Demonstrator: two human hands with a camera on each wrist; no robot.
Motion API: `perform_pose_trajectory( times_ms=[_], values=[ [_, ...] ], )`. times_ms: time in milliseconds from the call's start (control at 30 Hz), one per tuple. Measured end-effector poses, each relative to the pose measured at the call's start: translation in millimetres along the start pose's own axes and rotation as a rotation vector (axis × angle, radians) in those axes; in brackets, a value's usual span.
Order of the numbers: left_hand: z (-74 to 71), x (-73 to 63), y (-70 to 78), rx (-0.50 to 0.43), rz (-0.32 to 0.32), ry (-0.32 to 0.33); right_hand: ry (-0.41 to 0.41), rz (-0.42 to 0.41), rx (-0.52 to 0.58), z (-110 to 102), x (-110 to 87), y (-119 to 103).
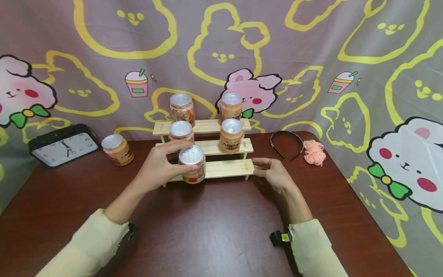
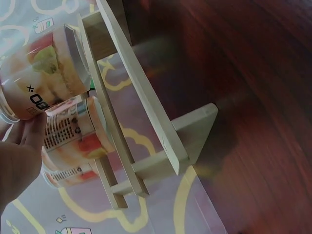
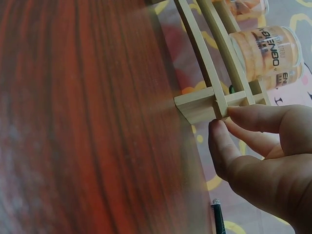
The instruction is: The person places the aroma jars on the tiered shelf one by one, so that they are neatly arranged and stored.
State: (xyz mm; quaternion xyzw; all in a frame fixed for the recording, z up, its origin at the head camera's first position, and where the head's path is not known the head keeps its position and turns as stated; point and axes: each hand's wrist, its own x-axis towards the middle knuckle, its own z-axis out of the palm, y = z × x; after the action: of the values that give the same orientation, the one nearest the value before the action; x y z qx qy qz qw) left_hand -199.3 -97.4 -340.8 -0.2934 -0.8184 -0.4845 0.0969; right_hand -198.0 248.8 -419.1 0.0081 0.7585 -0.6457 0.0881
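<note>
My left hand (image 1: 160,163) grips a can (image 1: 192,165) with a silver lid and peach-coloured label, thumb on the near side and fingers behind. In the head view it overlaps the lowest board of a three-step wooden shelf (image 1: 225,169); in the left wrist view the held can (image 2: 46,73) is tilted and apart from that board. With thumb and fingertips my right hand (image 1: 273,173) holds the right end of the lowest board, seen close in the right wrist view at the board end (image 3: 220,105). Matching cans stand in pairs on the top and middle steps, such as the middle-right can (image 1: 231,136).
Left of the shelf another can (image 1: 117,150) stands on the brown table (image 1: 214,227), beside a black-framed clock (image 1: 65,148). To the right lie a dark headband (image 1: 273,144) and a pink yarn bundle (image 1: 314,152). A patterned curtain (image 1: 104,69) hangs behind.
</note>
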Motion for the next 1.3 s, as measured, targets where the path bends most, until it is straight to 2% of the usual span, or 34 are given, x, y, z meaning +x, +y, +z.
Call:
perform_pose_trajectory(
  times_ms=[233,600,767,933,1167,1300],
  values=[
    [14.7,6.5,1.5,-0.072,0.019,-0.011,-0.004,-0.001,-0.003,0,0.4,0],
    [37.2,15.6,1.4,-0.129,-0.035,0.010,-0.005,-0.006,0.013,1,0.6,0],
    [45.5,20.1,1.3,-0.117,-0.053,0.011,-0.011,-0.008,0.012,1,1.6,0],
    [54.8,24.8,1.7,-0.076,-0.024,0.019,-0.004,-0.003,0.005,0,1.9,0],
    [67.4,28.3,1.0,-0.072,-0.029,0.018,-0.012,-0.002,0.007,0,1.4,0],
    [74.8,29.7,1.0,-0.061,0.003,0.035,-0.017,-0.012,0.007,1,0.9,-1]
  ],
)
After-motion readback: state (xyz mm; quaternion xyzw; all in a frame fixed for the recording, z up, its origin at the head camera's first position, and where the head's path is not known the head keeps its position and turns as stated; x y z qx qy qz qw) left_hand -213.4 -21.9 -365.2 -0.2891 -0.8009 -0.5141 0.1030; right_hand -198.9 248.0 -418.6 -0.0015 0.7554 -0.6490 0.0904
